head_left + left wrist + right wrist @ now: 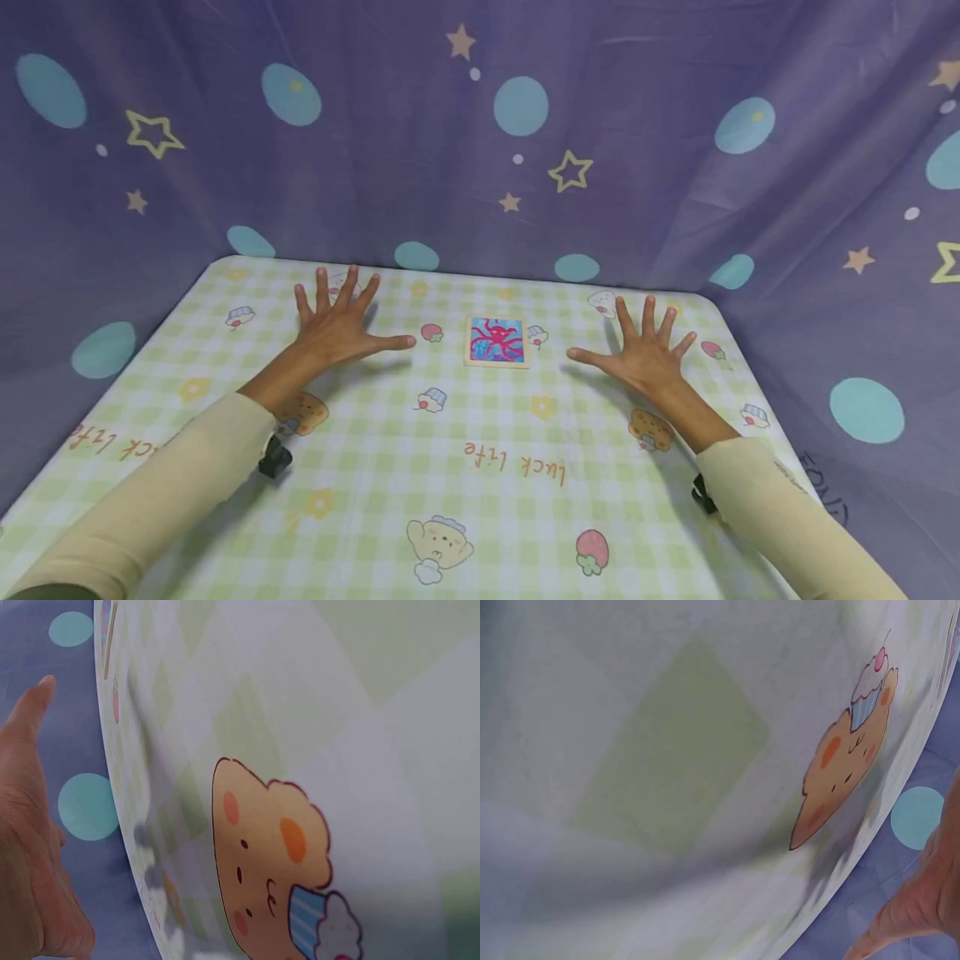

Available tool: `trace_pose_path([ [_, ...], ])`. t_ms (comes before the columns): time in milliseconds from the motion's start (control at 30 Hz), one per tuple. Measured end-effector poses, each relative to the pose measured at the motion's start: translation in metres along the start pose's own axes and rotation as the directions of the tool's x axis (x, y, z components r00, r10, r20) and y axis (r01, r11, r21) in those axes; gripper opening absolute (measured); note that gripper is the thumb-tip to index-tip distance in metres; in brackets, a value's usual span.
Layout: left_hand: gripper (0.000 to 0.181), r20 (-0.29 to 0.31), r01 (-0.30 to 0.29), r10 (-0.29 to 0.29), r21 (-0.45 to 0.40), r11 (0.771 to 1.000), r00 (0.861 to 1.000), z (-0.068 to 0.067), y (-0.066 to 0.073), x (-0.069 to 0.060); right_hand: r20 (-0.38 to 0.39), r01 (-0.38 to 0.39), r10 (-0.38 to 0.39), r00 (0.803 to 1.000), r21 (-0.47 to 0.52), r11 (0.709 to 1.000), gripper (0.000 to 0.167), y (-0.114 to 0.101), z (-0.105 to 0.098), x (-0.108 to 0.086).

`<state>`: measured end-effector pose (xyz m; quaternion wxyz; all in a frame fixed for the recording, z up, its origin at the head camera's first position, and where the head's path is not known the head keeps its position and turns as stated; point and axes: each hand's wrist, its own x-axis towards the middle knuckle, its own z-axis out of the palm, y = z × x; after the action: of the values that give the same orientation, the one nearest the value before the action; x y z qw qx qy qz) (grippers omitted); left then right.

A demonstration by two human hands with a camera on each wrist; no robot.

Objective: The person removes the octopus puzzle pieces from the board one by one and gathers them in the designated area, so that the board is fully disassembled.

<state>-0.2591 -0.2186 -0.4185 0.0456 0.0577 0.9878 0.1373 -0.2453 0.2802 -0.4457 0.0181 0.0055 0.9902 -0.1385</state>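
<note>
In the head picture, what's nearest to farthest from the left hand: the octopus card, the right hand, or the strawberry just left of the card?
1. Strawberry: printed, just right of the left hand.
2. Octopus card: right of the strawberry, between the hands.
3. Right hand: beyond the card, on the right.

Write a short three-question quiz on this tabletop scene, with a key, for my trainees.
1. Short answer: What creature is pictured on the flat, tan-edged rectangular card?
2. True or false: The bare left hand and the bare right hand both have spread fingers and hold nothing.
3. Multiple choice: On the green-and-white checked tabletop, the card lies
A) under the left hand
B) between the two hands
C) under the right hand

Key: 1. A pinkish-red octopus; 2. True; 3. B
</note>
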Motion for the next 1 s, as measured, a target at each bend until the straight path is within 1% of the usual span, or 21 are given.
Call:
trace_pose_path([
  [167, 0.142, 0.002, 0.0, 0.0, -0.014, 1.0, 1.0, 0.003, -0.003, 0.001, 0.01, -0.005, 0.004, 1.0, 0.005, 1.0, 0.14, 0.001, 0.0, 0.0],
  [367, 0.14, 0.002, 0.0, 0.0, -0.056, 0.998, 1.0, 0.005, -0.005, 0.003, 0.018, -0.013, 0.013, 1.0, 0.006, 1.0, 0.141, 0.0, 0.0, 0.002],
  [533, 0.136, 0.001, -0.014, 0.014, -0.088, 0.996, 1.0, 0.011, -0.003, 0.006, 0.033, -0.017, 0.016, 0.999, 0.032, 0.999, 0.141, -0.004, 0.0, 0.007],
  [733, 0.131, -0.017, -0.039, 0.037, -0.145, 0.989, 0.999, 0.02, 0.007, 0.011, 0.04, 0.007, -0.009, 0.999, 0.066, 0.998, 0.139, -0.012, 0.0, 0.014],
  [900, 0.119, -0.004, -0.068, 0.069, -0.188, 0.98, 0.998, 0.027, 0.022, 0.015, 0.03, 0.04, -0.044, 0.999, 0.11, 0.993, 0.133, -0.019, 0.002, 0.02],
  [1000, 0.113, 0.005, -0.089, 0.092, -0.199, 0.976, 0.996, 0.032, 0.032, 0.018, 0.029, 0.055, -0.06, 0.998, 0.133, 0.99, 0.129, -0.021, 0.004, 0.025],
])
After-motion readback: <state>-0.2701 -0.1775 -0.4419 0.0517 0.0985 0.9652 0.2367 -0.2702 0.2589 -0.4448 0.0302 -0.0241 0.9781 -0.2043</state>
